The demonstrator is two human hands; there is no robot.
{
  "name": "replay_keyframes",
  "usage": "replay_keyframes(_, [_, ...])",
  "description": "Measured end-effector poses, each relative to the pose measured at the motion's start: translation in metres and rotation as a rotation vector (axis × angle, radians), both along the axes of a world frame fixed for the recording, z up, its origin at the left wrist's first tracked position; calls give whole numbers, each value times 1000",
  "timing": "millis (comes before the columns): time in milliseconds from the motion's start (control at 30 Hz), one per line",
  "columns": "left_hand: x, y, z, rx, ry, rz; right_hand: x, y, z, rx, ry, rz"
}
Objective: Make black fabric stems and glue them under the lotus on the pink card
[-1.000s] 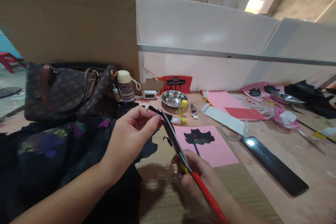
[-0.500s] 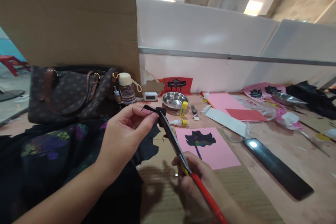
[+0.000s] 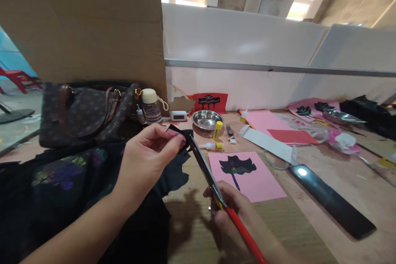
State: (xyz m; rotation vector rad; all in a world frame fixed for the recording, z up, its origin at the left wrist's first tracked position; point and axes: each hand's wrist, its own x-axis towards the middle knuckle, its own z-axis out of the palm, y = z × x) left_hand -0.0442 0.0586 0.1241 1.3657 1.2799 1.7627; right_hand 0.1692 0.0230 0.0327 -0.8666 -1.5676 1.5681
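Between thumb and fingers, my left hand [image 3: 148,161] pinches a small black piece with a pink patch [image 3: 176,132]; whether it is cloth or paper I cannot tell. My right hand [image 3: 232,206] grips red-handled scissors [image 3: 207,173], their blades pointing up and left. The blade tips are at the right edge of the black piece. Just beyond my right hand lies a pink sheet [image 3: 269,181] bearing a black leaf-like shape [image 3: 236,165] with a dark stem. Black fabric with coloured patches [image 3: 62,173] is spread beneath my left arm.
Behind my hands stand a metal bowl [image 3: 208,120], a yellow glue stick [image 3: 218,130] and a small glue bottle [image 3: 213,146]. A black lamp-like bar [image 3: 334,202] lies at right. A brown handbag [image 3: 83,115] and a bottle [image 3: 151,107] are at left. Cardboard [image 3: 278,235] covers the near tabletop.
The view has shifted slightly. The scissors' tips have come away a little from over the black piece to its right edge. Both hands keep their holds.
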Motion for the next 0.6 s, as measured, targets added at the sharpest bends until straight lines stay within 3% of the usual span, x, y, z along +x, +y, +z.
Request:
replay_keyframes(100, [-1, -1, 2, -11, 6, 19, 1, 0, 9, 42, -30, -58])
replay_keyframes(200, [-7, 1, 3, -12, 39, 31, 3, -2, 11, -17, -33, -77])
replay_keyframes(433, [-33, 23, 1, -40, 177, 83, -3, -1, -5, -323, 215, 23])
replay_keyframes(600, [-38, 31, -5, -52, 237, 70, -2, 1, -19, -341, 213, 192])
